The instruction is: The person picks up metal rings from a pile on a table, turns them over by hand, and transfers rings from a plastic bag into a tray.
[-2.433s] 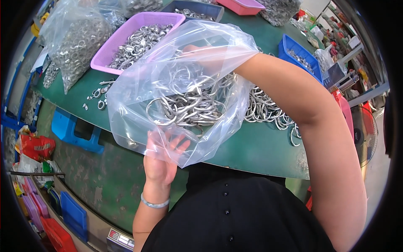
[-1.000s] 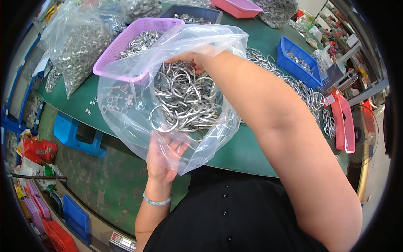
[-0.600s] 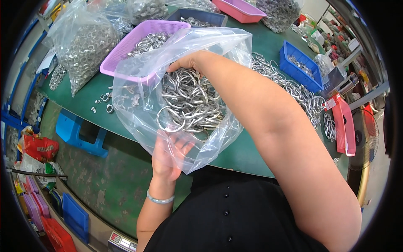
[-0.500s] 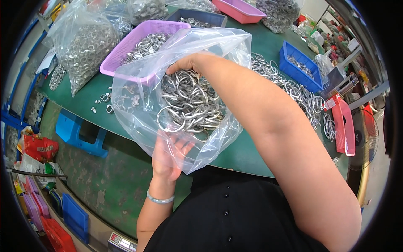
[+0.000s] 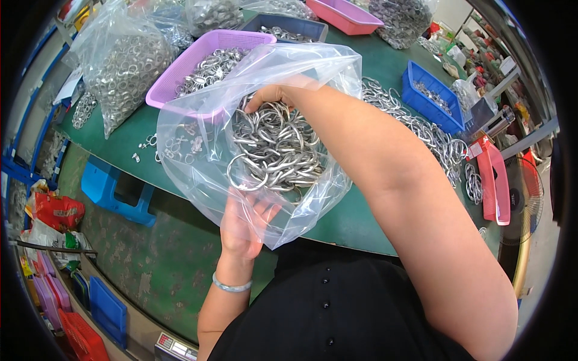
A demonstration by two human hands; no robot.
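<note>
A clear plastic bag (image 5: 198, 174) hangs over the near edge of the table, with a heap of silver metal rings (image 5: 280, 147) in its mouth. From below, my left hand (image 5: 245, 224) bears the bag, its palm up and its fingers showing through the film under one large ring (image 5: 247, 173). My right hand (image 5: 269, 96) reaches inside the bag at the far side of the heap. Its thumb side shows curled over the rings, while the other fingertips are hidden behind them.
Beyond the bag stands a purple basket (image 5: 174, 72) of small rings, beside a full bag of rings (image 5: 129, 72). Loose rings (image 5: 415, 129) lie to the right, near a blue basket (image 5: 448, 120) and a pink tray (image 5: 495, 183). A blue stool (image 5: 114, 189) stands on the floor.
My right hand has dipped slightly deeper into the rings, its thumb lower along the far side of the heap. My left hand stays under the bag.
</note>
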